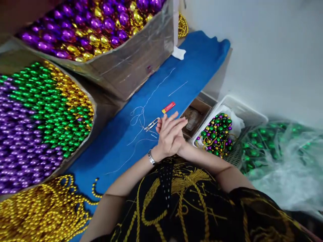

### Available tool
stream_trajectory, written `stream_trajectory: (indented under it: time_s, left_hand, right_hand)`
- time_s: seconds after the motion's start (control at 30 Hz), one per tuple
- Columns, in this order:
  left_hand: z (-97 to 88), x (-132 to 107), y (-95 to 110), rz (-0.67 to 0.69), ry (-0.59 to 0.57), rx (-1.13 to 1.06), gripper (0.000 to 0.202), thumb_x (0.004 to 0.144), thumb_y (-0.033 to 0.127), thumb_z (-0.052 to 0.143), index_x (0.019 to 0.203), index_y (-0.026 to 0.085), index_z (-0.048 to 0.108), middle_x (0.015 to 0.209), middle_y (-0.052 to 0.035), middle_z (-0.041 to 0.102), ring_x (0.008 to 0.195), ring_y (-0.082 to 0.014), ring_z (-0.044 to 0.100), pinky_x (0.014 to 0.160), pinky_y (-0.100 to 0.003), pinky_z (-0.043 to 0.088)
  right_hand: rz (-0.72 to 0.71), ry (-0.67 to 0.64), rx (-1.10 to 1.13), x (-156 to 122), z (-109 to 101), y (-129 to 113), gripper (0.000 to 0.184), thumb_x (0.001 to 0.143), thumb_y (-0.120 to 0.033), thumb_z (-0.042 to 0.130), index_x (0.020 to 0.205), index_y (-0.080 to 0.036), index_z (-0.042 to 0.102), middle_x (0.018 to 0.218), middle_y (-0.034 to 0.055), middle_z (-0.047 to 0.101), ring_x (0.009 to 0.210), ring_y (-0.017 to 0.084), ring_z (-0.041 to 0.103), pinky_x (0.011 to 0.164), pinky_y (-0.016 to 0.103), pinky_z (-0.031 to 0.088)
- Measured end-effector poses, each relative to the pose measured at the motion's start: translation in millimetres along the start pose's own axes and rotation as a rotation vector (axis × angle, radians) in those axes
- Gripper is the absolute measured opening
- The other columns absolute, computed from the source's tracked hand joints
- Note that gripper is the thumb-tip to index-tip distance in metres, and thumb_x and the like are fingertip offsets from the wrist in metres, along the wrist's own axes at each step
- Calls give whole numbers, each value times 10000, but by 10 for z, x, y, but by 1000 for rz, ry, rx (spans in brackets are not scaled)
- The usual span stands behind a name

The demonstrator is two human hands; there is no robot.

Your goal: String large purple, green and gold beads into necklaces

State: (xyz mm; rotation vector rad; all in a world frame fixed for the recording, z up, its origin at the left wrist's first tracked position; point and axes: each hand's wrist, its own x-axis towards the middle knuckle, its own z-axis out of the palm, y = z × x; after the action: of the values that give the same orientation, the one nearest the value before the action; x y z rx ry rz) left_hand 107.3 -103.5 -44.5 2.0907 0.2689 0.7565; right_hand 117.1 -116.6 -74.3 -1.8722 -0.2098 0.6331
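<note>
My left hand point(165, 137), with a metal watch band on its wrist, lies against my right hand point(179, 140), palms together and fingers stretched out. Nothing shows held between them, though the space between the palms is hidden. Just beyond the left fingertips are small metal thread snips point(152, 124) on the blue cloth point(199, 57). Next to the fingers sits a small red packet point(169, 107) with a yellow end. White thread point(156, 88) runs in loose loops across the cloth, and a thin needle-like rod point(178, 88) rests farther up.
Cardboard boxes of purple and gold beads point(96, 23) and of purple, green and gold beads point(47, 111) line the left. Gold bead strands point(45, 211) pile at lower left. On the right are a white basket point(248, 110) with mixed beads and a plastic bag point(290, 158) of green beads.
</note>
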Motion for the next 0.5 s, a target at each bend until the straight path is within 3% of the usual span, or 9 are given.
stream_trajectory:
  time_s: [0.07, 0.17, 0.23, 0.3, 0.33, 0.4, 0.43, 0.5]
  left_hand:
    - [55, 15, -35, 55, -10, -5, 526, 979, 539, 326, 1281, 258, 653, 1301, -80, 663, 1330, -288, 525, 1209, -568, 250]
    - [43, 6, -56, 96, 88, 48, 462, 986, 484, 362, 1259, 260, 660, 1300, -65, 663, 1331, -271, 527, 1217, -559, 253]
    - [-8, -18, -67, -9, 290, 46, 452, 962, 530, 423, 1213, 255, 679, 1332, -61, 639, 1369, -270, 486, 1211, -538, 284]
    - [-76, -56, -113, -244, 511, -118, 470, 951, 564, 436, 1199, 241, 673, 1337, -75, 627, 1344, -259, 510, 1158, -498, 381]
    - [-114, -81, -155, -384, 578, -254, 467, 951, 566, 434, 1186, 237, 669, 1301, -82, 645, 1287, -246, 559, 1109, -470, 440]
    - [-189, -138, -268, -587, 606, -496, 439, 949, 564, 431, 1119, 241, 675, 1146, -75, 702, 1121, -215, 652, 1006, -418, 524]
    - [-221, -165, -328, -616, 573, -518, 436, 952, 569, 414, 1085, 247, 677, 1071, -63, 716, 1060, -205, 671, 968, -404, 546]
    - [-251, -204, -414, -551, 511, -354, 507, 981, 594, 290, 1060, 270, 672, 996, -39, 714, 1020, -191, 672, 939, -389, 561]
  right_hand:
    - [-28, -139, 442, 204, -186, 109, 372, 910, -418, 501, 1249, -371, 647, 1201, -2, 680, 1302, 171, 532, 1131, 443, 455]
    - [61, -328, 722, 454, -360, 160, 390, 879, -555, 478, 1071, -301, 702, 1068, 25, 721, 1159, 205, 629, 1039, 468, 533]
    - [179, -477, 931, 533, -377, 93, 397, 848, -589, 513, 962, -254, 694, 980, 31, 734, 1033, 201, 673, 979, 440, 567]
    - [197, -549, 1034, 538, -337, -33, 381, 852, -585, 530, 886, -232, 671, 904, 27, 733, 899, 181, 690, 906, 404, 595]
    - [132, -544, 1021, 516, -307, -104, 375, 872, -574, 522, 873, -227, 665, 885, 26, 729, 848, 170, 686, 871, 388, 601]
    - [-136, -522, 852, 440, -238, -238, 363, 919, -538, 494, 875, -224, 671, 901, 33, 721, 845, 163, 671, 864, 376, 588]
    - [-309, -520, 709, 392, -202, -291, 347, 933, -511, 488, 874, -228, 680, 923, 39, 717, 881, 168, 663, 891, 380, 571]
    - [-631, -566, 376, 292, -123, -361, 287, 935, -443, 510, 858, -243, 700, 972, 44, 713, 975, 180, 640, 980, 394, 516]
